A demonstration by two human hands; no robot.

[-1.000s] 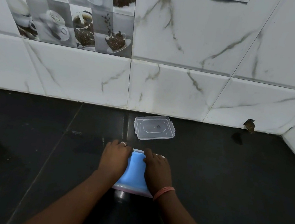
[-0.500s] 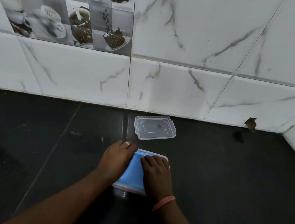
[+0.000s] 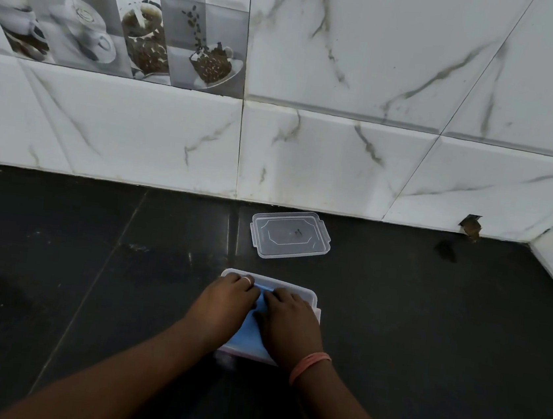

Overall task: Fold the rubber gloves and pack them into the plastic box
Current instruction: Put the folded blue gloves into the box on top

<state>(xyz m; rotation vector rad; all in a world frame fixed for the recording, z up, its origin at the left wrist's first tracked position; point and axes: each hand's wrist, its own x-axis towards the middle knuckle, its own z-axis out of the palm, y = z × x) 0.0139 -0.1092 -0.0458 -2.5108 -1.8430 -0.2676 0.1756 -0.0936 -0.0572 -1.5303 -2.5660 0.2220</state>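
Item: blue rubber gloves (image 3: 246, 337) in plastic box (image 3: 310, 294); our left hand (image 3: 223, 301) and right hand (image 3: 286, 320) press flat, apparently. Risk: springback blocking lid (image 3: 289, 235).

Your left hand (image 3: 223, 301) and right hand (image 3: 289, 324) lie side by side on the gloves (image 3: 248, 335) in the box (image 3: 314, 298); the lid (image 3: 290, 234) lies behind it on the surface (image 3: 426, 330), near the wall (image 3: 308, 158).

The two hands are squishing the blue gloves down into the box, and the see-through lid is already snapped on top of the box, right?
Not quite. The lid is not on the box; the head view shows it lying apart on the dark counter, nearer the wall. The rest holds: the left hand and right hand press the blue gloves down into the box.
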